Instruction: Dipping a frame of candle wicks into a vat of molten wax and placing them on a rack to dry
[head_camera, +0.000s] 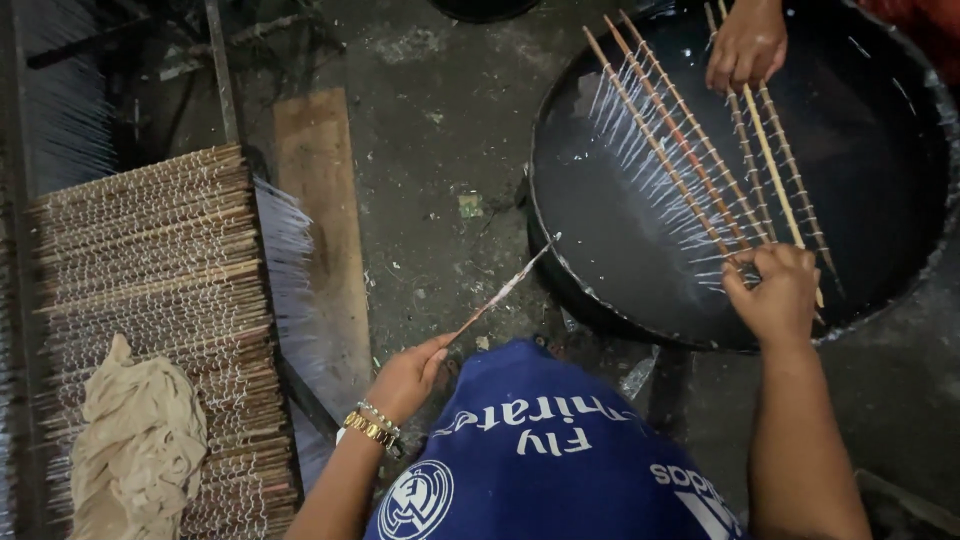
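Note:
My right hand (778, 292) grips the near ends of several long wooden rods (665, 150). The rods carry rows of thin white strands and lie across a large round black basin (560, 260) of dark liquid. Another person's hand (745, 42) holds the far ends of some rods at the basin's top edge. My left hand (405, 378), with a gold bracelet on its wrist, pinches a thin stick (505, 290) whose whitish tip points up toward the basin's left rim. My blue shirt (560, 450) fills the bottom middle.
At the left lies a big stack of similar rods (160, 290) with white strands sticking out to the right, and a crumpled beige cloth (135, 440) on top. A wooden plank (320, 220) lies beside it on the dirty dark floor (440, 150).

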